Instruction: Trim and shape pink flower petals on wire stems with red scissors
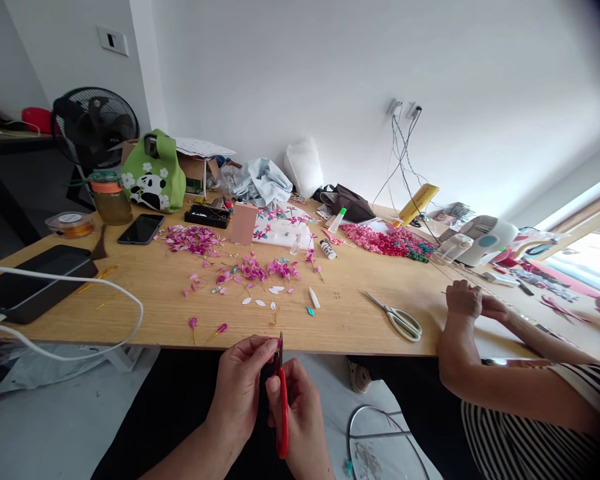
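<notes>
Just past the table's front edge, my left hand (243, 380) is closed, its thumb and fingers pinching a small pink piece mostly hidden by the fingertips. My right hand (300, 407) is wrapped around red-handled scissors (283, 413), their dark pointed blades upright beside the left fingertips. Two small magenta buds on gold wire stems, one bud (193, 323) and another bud (222, 329), lie near the edge. Beyond them are loose magenta petals (253, 268), white leaf-shaped pieces (260, 303), a teal leaf piece (310, 311) and a white nozzle-tipped tube (314, 298).
Light-handled scissors (405, 325) lie to the right. Farther right, a co-worker's hands (465, 300) are over the table. On the left are a phone (141, 229), a black device (35, 280) with a white cable (130, 300), and a jar (110, 200). Red and pink beads (380, 243) lie behind.
</notes>
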A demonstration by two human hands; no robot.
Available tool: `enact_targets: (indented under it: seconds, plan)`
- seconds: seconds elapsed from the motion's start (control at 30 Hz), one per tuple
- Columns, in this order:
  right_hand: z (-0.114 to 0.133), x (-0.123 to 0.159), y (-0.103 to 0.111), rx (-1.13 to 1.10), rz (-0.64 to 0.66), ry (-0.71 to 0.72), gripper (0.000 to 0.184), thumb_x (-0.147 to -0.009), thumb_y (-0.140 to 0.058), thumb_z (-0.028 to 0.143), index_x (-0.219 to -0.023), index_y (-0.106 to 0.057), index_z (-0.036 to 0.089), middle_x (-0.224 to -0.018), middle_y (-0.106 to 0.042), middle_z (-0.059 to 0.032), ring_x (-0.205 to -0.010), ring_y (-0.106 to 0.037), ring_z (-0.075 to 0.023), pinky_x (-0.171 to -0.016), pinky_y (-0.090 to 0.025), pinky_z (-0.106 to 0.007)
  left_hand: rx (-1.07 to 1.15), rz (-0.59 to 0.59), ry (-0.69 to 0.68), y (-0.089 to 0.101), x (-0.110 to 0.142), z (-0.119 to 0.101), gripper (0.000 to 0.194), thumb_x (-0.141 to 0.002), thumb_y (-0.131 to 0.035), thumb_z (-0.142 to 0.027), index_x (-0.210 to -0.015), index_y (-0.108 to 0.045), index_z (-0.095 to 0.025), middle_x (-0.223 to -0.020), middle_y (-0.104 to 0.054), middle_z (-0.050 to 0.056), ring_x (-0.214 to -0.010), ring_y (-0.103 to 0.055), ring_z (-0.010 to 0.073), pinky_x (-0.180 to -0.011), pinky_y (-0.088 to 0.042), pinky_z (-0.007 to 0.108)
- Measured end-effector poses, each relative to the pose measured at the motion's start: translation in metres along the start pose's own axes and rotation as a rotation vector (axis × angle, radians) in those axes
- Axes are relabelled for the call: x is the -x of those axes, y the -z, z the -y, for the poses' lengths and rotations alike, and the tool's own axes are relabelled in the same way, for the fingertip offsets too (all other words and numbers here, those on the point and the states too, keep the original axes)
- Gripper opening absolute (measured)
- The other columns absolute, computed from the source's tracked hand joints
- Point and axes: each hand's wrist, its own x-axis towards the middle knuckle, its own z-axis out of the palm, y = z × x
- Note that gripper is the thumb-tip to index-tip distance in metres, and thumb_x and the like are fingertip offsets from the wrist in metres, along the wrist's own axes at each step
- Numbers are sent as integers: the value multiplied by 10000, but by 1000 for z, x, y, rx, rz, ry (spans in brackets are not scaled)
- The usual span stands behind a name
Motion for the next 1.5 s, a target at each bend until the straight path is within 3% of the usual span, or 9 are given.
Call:
enact_targets:
  seconds: [0.37, 0.57, 0.9, 1.5]
  plan:
    - [0, 3, 0, -22, 24, -10, 422, -862, -516, 581, -739, -405, 193, -605, -404, 57, -475, -376, -76, -420, -309, -192, -18, 51, -7, 4, -2, 2, 195, -716, -736, -247, -592, -634, -136, -566, -534, -28, -550, -456, 72, -539, -384, 180]
    - [1, 2, -1, -46, 46, -3, 412, -882, -483, 583, -782, -429, 187, -643, -425, 40, -529, -406, -96, -460, -368, -208, -19, 65, 3, 7, -1, 4, 181, -728, -725, -247, -610, -628, -150, -550, -515, -34, -523, -475, 79, -522, -391, 191]
    - [2, 3, 0, 29, 6, 24, 399, -889, -476, 567, -768, -431, 189, -654, -412, 43, -520, -377, -88, -464, -333, -209, -24, 61, 7, 7, 0, 3, 169, -714, -732, -249, -621, -646, -137, -582, -539, -23, -570, -467, 82, -560, -394, 190]
    - [7, 5, 16, 117, 94, -9, 422, -879, -501, 564, -710, -368, 202, -597, -369, 62, -491, -370, -81, -445, -285, -205, -166, 61, -6, 7, -4, -6, 147, -644, -744, -251, -568, -666, -152, -595, -590, 8, -635, -494, 126, -646, -398, 237]
